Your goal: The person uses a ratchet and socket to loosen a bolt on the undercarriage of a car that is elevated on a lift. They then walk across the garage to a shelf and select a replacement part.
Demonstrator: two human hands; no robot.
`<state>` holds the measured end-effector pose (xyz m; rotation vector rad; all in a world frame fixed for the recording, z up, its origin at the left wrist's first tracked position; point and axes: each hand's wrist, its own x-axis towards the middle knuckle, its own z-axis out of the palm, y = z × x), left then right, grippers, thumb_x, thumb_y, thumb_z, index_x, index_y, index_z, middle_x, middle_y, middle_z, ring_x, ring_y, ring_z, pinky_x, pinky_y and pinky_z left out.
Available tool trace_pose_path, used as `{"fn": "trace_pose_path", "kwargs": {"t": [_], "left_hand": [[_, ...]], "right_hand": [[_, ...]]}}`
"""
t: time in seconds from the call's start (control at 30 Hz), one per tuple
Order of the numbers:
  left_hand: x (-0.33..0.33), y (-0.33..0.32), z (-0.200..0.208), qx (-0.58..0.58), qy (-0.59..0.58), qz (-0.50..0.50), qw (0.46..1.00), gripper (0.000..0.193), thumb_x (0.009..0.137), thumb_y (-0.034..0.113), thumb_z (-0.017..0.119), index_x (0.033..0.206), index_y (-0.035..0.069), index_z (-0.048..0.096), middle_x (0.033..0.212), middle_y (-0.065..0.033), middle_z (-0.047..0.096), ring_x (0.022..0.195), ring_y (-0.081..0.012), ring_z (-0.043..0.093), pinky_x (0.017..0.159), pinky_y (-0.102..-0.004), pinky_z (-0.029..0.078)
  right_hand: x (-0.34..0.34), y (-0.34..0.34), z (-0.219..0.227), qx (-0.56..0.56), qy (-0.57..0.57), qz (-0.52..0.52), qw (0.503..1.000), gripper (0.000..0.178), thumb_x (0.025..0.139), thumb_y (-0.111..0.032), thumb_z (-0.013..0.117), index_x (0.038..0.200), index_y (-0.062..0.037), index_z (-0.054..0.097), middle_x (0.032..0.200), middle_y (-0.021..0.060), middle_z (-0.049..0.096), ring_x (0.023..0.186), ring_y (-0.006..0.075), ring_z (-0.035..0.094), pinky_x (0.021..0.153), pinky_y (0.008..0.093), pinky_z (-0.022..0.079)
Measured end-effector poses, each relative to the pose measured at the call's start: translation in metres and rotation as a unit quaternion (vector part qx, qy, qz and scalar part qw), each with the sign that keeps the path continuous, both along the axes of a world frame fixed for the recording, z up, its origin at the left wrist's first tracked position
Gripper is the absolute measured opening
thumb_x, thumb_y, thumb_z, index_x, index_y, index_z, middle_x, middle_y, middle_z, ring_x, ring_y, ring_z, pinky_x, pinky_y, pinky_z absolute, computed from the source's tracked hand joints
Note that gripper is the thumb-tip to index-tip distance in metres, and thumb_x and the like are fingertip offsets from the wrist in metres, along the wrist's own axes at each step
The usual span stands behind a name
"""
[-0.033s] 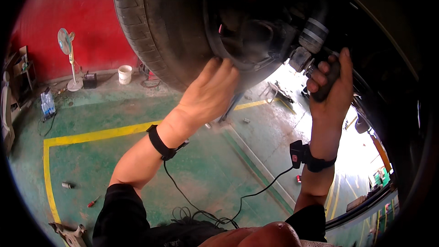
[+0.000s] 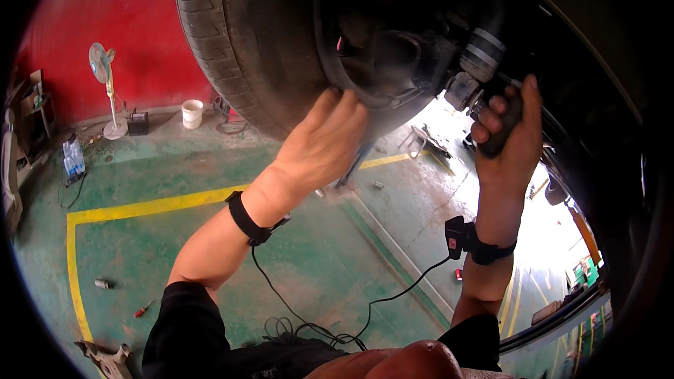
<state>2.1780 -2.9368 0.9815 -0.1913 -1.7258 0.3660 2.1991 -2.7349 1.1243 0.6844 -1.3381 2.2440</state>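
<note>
A black tyre (image 2: pixel 260 35) on a raised car hangs overhead, with its dark wheel hub (image 2: pixel 393 56) and a grey cylindrical suspension part (image 2: pixel 483 52) beside it. My left hand (image 2: pixel 319 144) lies against the tyre's inner sidewall, fingertips at the rim edge, holding nothing. My right hand (image 2: pixel 509 133) is closed around a dark tool handle (image 2: pixel 502 130) just below the suspension part. The tool's working end is hidden behind my fingers. Both wrists carry black bands (image 2: pixel 247 219) joined by a thin cable (image 2: pixel 379 302).
Green workshop floor with yellow lines (image 2: pixel 140 207) lies below. A standing fan (image 2: pixel 105 91), a white bucket (image 2: pixel 191 114) and a small dark box stand by the red wall. A screwdriver (image 2: pixel 142 309) and a small cylinder lie on the floor at left.
</note>
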Motion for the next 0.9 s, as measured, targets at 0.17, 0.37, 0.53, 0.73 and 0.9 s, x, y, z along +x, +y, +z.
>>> {"fn": "trace_pose_path", "kwargs": {"t": [0.17, 0.37, 0.53, 0.73, 0.9], "left_hand": [[0.004, -0.001, 0.001, 0.007, 0.004, -0.006, 1.000, 0.045, 0.078, 0.024, 0.061, 0.116, 0.002, 0.066, 0.113, -0.0041, 0.058, 0.120, -0.0192, 0.052, 0.108, -0.0393, 0.038], [0.008, -0.002, 0.003, 0.004, -0.006, -0.010, 1.000, 0.047, 0.076, 0.024, 0.061, 0.117, 0.001, 0.065, 0.115, -0.0044, 0.057, 0.121, -0.0193, 0.052, 0.109, -0.0394, 0.037], [0.007, 0.001, 0.001, 0.006, -0.025, -0.009, 1.000, 0.048, 0.076, 0.024, 0.062, 0.118, 0.001, 0.065, 0.116, -0.0046, 0.057, 0.122, -0.0194, 0.050, 0.110, -0.0397, 0.036], [0.007, 0.000, 0.001, 0.008, -0.014, -0.003, 1.000, 0.048, 0.077, 0.025, 0.062, 0.119, 0.002, 0.065, 0.117, -0.0048, 0.057, 0.122, -0.0197, 0.050, 0.109, -0.0396, 0.036], [0.003, -0.001, 0.000, 0.006, -0.005, -0.013, 1.000, 0.048, 0.078, 0.025, 0.062, 0.119, 0.003, 0.065, 0.117, -0.0051, 0.057, 0.122, -0.0202, 0.051, 0.109, -0.0395, 0.037]], "right_hand": [[0.000, 0.003, 0.000, 0.018, 0.025, 0.029, 0.999, 0.032, 0.097, -0.042, 0.062, 0.092, -0.0110, 0.054, 0.065, -0.0010, 0.053, 0.047, 0.0064, 0.050, 0.039, 0.0207, 0.037], [0.003, 0.003, 0.028, 0.044, -0.014, 0.139, 0.989, 0.032, 0.098, -0.039, 0.060, 0.088, -0.0094, 0.055, 0.063, -0.0009, 0.056, 0.045, 0.0060, 0.052, 0.036, 0.0185, 0.038], [-0.001, 0.002, 0.043, 0.061, -0.029, 0.144, 0.987, 0.031, 0.099, -0.036, 0.059, 0.087, -0.0082, 0.054, 0.063, -0.0003, 0.057, 0.045, 0.0065, 0.053, 0.035, 0.0191, 0.039], [-0.004, 0.004, 0.047, 0.089, -0.005, 0.109, 0.990, 0.029, 0.098, -0.036, 0.060, 0.088, -0.0094, 0.055, 0.064, -0.0004, 0.056, 0.045, 0.0067, 0.053, 0.035, 0.0193, 0.038], [-0.011, 0.009, 0.046, 0.097, -0.003, 0.112, 0.989, 0.028, 0.098, -0.036, 0.060, 0.088, -0.0104, 0.056, 0.064, -0.0003, 0.056, 0.045, 0.0069, 0.053, 0.035, 0.0197, 0.038]]}}
